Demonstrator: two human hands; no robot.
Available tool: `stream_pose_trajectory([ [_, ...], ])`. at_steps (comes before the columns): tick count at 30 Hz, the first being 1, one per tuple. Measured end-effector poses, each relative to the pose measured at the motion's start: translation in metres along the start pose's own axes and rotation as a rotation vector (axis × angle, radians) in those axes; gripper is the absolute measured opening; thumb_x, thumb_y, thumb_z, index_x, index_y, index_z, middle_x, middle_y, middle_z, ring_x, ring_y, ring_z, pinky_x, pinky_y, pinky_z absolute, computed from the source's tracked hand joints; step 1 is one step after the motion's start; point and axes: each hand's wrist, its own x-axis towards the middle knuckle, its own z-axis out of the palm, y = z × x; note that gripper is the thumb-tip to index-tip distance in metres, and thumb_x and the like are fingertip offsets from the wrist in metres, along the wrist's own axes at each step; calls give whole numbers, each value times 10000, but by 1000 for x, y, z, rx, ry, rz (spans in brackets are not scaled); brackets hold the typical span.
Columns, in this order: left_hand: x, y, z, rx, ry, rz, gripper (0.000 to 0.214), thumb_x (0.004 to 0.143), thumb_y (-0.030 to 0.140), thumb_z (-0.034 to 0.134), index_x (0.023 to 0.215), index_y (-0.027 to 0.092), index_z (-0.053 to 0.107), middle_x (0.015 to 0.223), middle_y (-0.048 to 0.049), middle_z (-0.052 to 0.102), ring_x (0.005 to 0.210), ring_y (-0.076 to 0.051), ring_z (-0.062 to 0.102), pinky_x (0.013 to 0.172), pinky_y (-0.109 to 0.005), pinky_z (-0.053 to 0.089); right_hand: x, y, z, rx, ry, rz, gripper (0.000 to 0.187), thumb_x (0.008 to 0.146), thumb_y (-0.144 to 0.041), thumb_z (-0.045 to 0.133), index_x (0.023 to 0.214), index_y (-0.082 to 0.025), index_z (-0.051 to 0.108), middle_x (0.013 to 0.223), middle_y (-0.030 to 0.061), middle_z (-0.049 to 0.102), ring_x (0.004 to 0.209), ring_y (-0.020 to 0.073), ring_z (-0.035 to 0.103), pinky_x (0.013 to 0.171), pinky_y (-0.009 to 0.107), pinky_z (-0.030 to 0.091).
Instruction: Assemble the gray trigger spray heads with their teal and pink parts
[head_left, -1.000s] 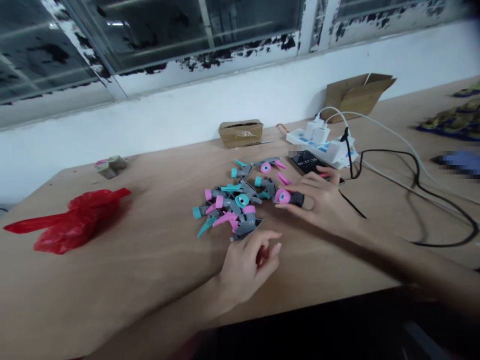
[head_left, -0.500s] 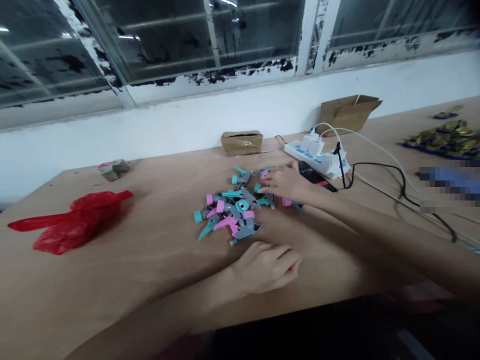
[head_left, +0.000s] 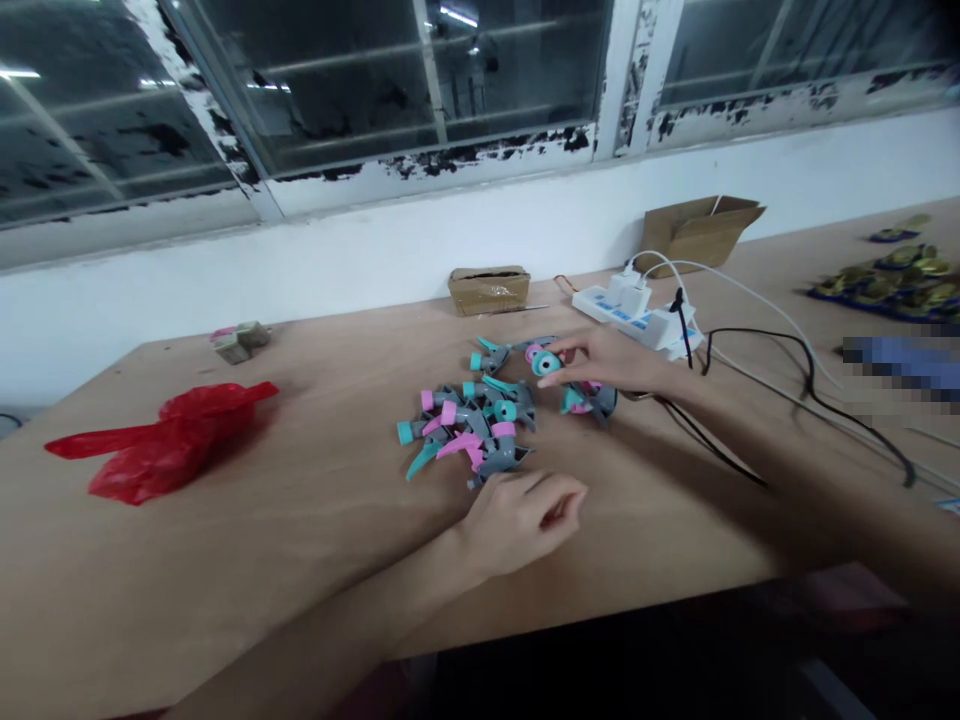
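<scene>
A loose pile of trigger sprayer heads (head_left: 480,425), grey with teal or pink collars and triggers, lies on the wooden table. My right hand (head_left: 600,360) pinches one sprayer head (head_left: 546,364) by its teal-collared end, at the pile's right side; the hand covers most of its body. Below that hand are more sprayer heads (head_left: 589,400), pink, teal and grey. In front of the pile, close to its nearest grey head, my left hand (head_left: 525,520) rests on the table with fingers curled into a loose fist. Nothing shows inside it.
At the left lies a red plastic bag (head_left: 169,445), with small greenish blocks (head_left: 241,342) behind it. A small cardboard box (head_left: 489,290), a white power strip (head_left: 637,318) with cables, and an open carton (head_left: 701,232) stand along the wall. Gold-coloured pieces (head_left: 892,275) sit far right.
My right hand has gone from reaching over the pile to gripping a teal-collared sprayer head, now turned toward me. The phone beside it is now hidden. My left hand has barely shifted.
</scene>
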Motion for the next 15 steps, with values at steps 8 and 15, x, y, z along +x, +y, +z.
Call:
stream_pose_trajectory([
  [8, -3, -8, -15, 12, 143, -237, 89, 797, 163, 534, 886, 168, 541, 605, 38, 483, 530, -90, 482, 495, -199, 410, -40, -20, 14, 408, -334, -214, 419, 638, -452, 687, 996, -239, 650, 794, -15, 631, 711, 134, 544, 614, 244, 381],
  [15, -1, -13, -26, 17, 73, -344, 155, 744, 155, 570, 896, 183, 553, 888, -47, 534, 830, -169, 540, 707, -311, 477, -50, -28, 46, 420, -39, -308, 330, 621, -435, 722, 864, -226, 644, 790, -15, 654, 761, 142, 545, 784, 325, 320],
])
